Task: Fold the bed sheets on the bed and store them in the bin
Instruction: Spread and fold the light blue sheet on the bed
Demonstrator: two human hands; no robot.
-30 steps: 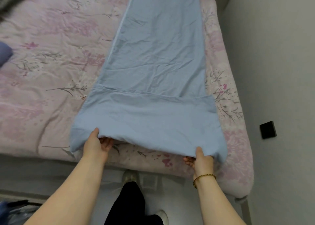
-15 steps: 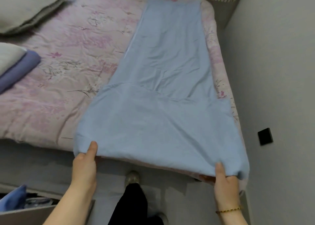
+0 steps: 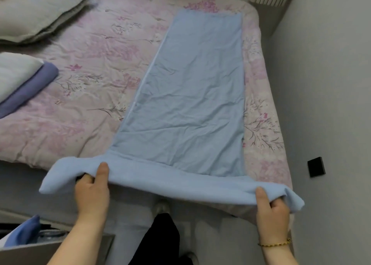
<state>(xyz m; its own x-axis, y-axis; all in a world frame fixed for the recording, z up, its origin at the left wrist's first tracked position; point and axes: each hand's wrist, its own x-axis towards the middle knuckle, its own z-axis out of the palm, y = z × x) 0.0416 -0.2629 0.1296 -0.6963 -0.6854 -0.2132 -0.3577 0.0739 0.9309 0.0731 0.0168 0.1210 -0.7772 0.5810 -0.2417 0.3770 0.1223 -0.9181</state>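
A: So, from the head view, where is the sheet [image 3: 190,104]?
B: We see it lying as a long strip on the bed [image 3: 90,74], with its near end lifted off the edge.
A: And our hands?
B: Our left hand [image 3: 91,194] and right hand [image 3: 273,210] each pinch that end just inside a corner, thumb on top, likely to keep it taut for folding forward.

Lt blue sheet [image 3: 192,96] – pink floral bed [image 3: 96,68]

Sheet [image 3: 192,96] on bed [image 3: 90,49], right side.
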